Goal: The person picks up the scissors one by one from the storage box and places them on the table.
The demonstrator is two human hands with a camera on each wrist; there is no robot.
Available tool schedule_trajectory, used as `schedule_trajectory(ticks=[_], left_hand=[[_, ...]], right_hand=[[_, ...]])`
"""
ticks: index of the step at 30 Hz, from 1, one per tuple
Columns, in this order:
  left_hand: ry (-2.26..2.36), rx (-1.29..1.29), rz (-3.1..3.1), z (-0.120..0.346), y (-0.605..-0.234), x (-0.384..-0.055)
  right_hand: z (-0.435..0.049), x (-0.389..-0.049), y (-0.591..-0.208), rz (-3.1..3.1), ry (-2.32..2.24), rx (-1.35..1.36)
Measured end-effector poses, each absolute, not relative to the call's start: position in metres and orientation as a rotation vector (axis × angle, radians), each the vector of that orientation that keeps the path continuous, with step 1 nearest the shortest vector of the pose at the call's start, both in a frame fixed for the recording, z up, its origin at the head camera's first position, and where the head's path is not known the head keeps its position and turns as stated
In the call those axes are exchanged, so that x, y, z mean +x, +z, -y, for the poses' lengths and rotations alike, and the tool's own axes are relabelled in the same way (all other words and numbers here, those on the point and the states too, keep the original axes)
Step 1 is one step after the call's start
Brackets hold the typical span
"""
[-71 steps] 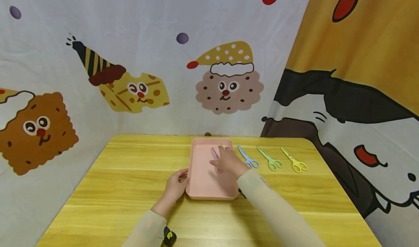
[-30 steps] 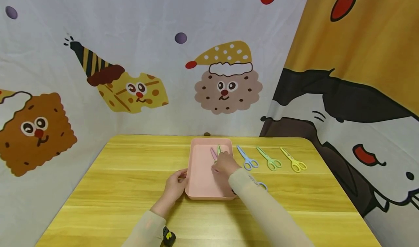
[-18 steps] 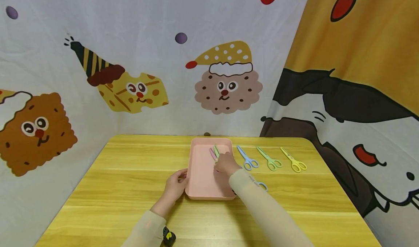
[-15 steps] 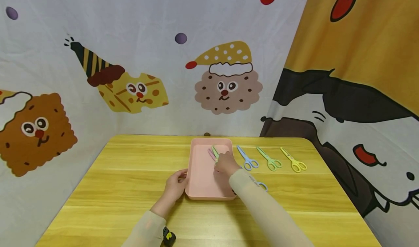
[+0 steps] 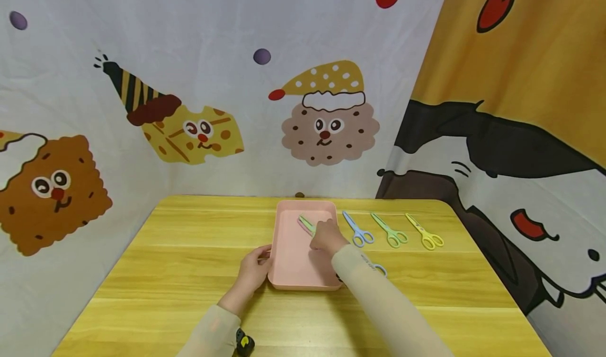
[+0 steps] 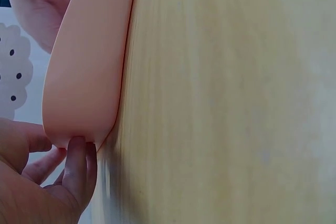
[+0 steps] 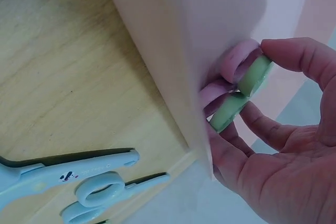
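Note:
My left hand (image 5: 253, 268) holds the left side of a pink tray (image 5: 289, 270); in the left wrist view its thumb and fingers grip the tray's rounded corner. Inside the tray, my right hand (image 5: 327, 236) holds green scissors (image 5: 306, 222) by the handle. Pink scissors (image 5: 301, 223) lie right against them, slightly underneath, blades pointing to the tray's far left. Seen from the right wrist, my thumb and fingers span the green handle loops (image 7: 255, 75), which sit on top of the pink loops (image 7: 239, 59). From the head, my hand hides both handles.
To the tray's right lie blue scissors (image 5: 362, 236), another green pair (image 5: 394, 237) and a yellow pair (image 5: 430, 239) in a row. Another blue handle (image 5: 380, 269) peeks from under my right sleeve. A printed curtain (image 5: 213, 47) hangs behind the table (image 5: 189, 273).
My right hand has gone from spread fingers over the tray to holding the green scissors. The green and pink blade tips have swung left together. My left hand has stayed at the tray.

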State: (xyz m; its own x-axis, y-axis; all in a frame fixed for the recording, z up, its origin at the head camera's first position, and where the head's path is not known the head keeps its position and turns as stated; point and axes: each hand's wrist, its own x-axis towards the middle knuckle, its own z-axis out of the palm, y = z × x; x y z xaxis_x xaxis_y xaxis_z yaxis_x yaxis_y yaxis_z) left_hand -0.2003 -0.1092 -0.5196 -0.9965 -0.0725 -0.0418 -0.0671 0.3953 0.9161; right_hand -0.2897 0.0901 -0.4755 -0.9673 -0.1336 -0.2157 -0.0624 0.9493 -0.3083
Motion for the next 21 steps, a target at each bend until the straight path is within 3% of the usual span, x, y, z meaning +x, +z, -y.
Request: schedule_trajectory(ticks=[21], left_hand=[[-1.739, 0.154, 2.607, 0.1072, -0.5144, -0.1975]], right_hand=[[-0.0911, -0.2892, -0.4748, -2.894, -0.357, -0.227]])
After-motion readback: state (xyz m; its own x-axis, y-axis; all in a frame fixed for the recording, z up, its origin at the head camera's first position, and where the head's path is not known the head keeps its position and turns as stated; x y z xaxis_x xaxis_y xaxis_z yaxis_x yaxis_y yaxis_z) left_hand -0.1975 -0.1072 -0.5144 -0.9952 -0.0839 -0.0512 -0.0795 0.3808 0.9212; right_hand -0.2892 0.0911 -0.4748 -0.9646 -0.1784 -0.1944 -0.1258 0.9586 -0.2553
